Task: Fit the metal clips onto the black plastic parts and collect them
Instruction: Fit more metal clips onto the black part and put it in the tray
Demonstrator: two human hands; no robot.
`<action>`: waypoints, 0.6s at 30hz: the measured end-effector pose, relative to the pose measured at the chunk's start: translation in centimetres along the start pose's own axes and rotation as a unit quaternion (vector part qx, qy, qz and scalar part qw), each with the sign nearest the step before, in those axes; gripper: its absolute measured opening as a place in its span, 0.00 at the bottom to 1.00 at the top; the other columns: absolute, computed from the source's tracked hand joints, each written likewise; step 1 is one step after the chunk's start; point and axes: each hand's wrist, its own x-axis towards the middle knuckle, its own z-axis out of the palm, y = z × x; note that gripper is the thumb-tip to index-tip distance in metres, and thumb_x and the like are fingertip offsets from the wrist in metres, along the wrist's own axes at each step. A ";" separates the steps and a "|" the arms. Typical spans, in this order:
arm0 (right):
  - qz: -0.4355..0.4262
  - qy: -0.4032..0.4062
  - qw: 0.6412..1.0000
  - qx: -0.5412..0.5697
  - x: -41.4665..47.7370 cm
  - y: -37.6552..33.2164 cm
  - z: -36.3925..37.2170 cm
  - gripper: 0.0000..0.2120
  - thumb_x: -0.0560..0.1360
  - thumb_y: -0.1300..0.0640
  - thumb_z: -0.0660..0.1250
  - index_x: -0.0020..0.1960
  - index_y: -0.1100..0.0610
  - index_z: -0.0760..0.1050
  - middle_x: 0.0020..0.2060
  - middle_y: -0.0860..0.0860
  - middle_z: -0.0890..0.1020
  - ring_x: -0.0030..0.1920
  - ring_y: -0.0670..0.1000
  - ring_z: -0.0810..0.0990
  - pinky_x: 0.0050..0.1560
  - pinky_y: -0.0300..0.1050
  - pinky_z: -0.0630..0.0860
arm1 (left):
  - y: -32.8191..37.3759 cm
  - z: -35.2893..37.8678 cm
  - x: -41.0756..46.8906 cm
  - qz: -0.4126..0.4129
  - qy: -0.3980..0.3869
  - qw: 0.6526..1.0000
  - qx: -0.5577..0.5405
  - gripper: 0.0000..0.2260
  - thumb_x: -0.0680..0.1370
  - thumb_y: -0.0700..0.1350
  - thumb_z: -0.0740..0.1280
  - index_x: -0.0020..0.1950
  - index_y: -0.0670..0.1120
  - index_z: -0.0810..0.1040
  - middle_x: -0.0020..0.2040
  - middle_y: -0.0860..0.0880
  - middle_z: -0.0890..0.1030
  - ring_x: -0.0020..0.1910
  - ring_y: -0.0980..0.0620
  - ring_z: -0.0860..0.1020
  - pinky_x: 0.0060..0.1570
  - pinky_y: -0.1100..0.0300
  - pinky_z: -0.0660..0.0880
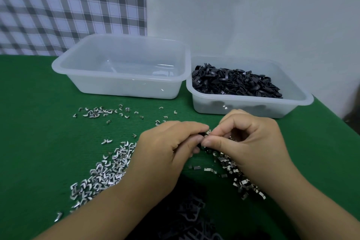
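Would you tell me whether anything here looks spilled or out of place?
Metal clips lie loose across the green table, and one stray clip seems to sit in the right tub of black parts.

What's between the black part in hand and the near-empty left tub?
Nothing visible blocks it. The black plastic part, pinched by the left hand and right hand, has open green mat up to the left tub. Only scattered metal clips lie between. The tub has no lid.
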 end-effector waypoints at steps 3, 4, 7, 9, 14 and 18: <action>0.013 -0.015 1.000 0.011 0.1 0.0 -0.2 0.11 0.56 0.47 0.75 0.30 0.53 0.80 0.30 0.53 0.79 0.31 0.44 0.73 0.33 0.36 0.69 | 0.3 -0.2 0.1 0.019 -0.008 0.999 0.029 0.09 0.76 0.46 0.64 0.54 0.54 0.79 0.39 0.58 0.81 0.40 0.64 0.77 0.43 0.68 0.74; 0.015 -0.019 1.000 0.014 0.2 0.0 -0.3 0.11 0.56 0.46 0.75 0.30 0.53 0.80 0.30 0.52 0.79 0.30 0.44 0.73 0.33 0.36 0.69 | 0.4 -0.2 0.1 0.028 -0.017 0.999 0.035 0.08 0.77 0.46 0.64 0.54 0.55 0.78 0.38 0.58 0.81 0.39 0.63 0.77 0.43 0.66 0.74; 0.012 -0.025 0.999 0.019 0.3 0.0 -0.3 0.11 0.56 0.47 0.75 0.30 0.53 0.80 0.30 0.53 0.79 0.30 0.44 0.72 0.33 0.37 0.69 | 0.4 -0.3 0.1 0.055 -0.032 0.997 0.050 0.07 0.78 0.44 0.63 0.52 0.52 0.79 0.37 0.56 0.79 0.38 0.60 0.76 0.40 0.63 0.73; 0.010 -0.023 0.999 0.022 0.3 -0.1 -0.3 0.10 0.56 0.47 0.75 0.31 0.52 0.81 0.31 0.53 0.80 0.31 0.45 0.73 0.33 0.38 0.70 | 0.4 -0.3 0.0 0.053 -0.029 0.997 0.053 0.07 0.78 0.42 0.64 0.51 0.51 0.80 0.37 0.56 0.79 0.39 0.59 0.76 0.41 0.63 0.73; 0.016 -0.032 0.999 0.032 0.2 -0.3 -0.3 0.05 0.61 0.52 0.75 0.34 0.52 0.83 0.32 0.51 0.81 0.31 0.42 0.74 0.33 0.35 0.69 | 0.2 -0.3 0.1 0.041 -0.004 0.998 0.043 0.07 0.77 0.42 0.65 0.50 0.52 0.79 0.38 0.59 0.79 0.39 0.63 0.77 0.42 0.64 0.74; 0.012 -0.022 1.000 0.018 0.2 -0.1 -0.2 0.04 0.64 0.60 0.76 0.34 0.53 0.82 0.31 0.50 0.80 0.30 0.42 0.74 0.33 0.32 0.68 | 0.1 -0.1 0.0 0.004 0.002 1.000 0.015 0.07 0.76 0.44 0.66 0.49 0.56 0.78 0.38 0.58 0.81 0.37 0.64 0.80 0.40 0.63 0.77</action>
